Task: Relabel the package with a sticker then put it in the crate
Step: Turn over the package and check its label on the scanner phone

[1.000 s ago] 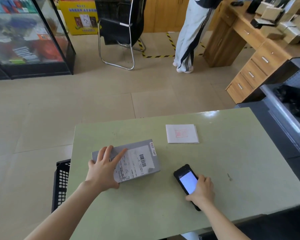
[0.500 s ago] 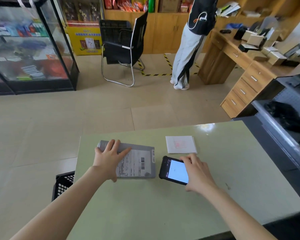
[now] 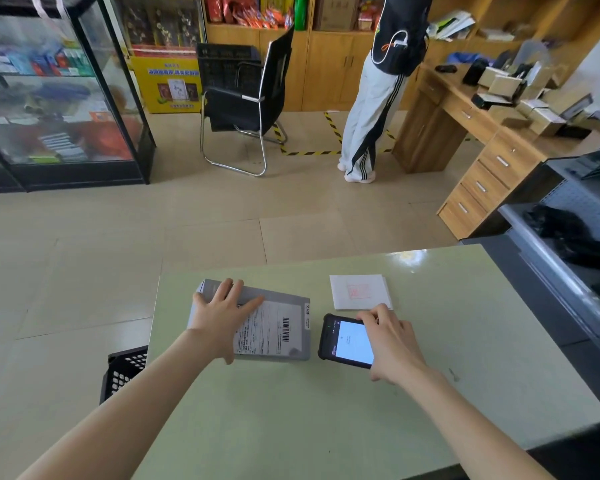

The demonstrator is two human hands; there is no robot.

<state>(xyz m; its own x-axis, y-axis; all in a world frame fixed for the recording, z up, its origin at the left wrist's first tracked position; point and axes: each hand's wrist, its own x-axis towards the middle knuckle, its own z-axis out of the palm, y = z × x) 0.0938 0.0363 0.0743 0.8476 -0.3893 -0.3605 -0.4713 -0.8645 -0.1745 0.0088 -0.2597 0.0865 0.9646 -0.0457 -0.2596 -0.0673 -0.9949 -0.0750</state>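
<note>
Package (image 3: 274, 327) lies flat on worktop (image 3: 291, 427), long axis left-right, left hand (image 3: 219, 317) spread open, pressing its left half. Right hand (image 3: 392, 341) grips phone (image 3: 347, 341) just beside it; sticker sheet (image 3: 359, 292) beyond, nearer right hand.

No sleeves are being worn; both forearms are being shown bare to the frame edge. No rings, watch or gloves are being seen on the left hand (image 3: 219, 318) or right hand (image 3: 394, 342).
</note>
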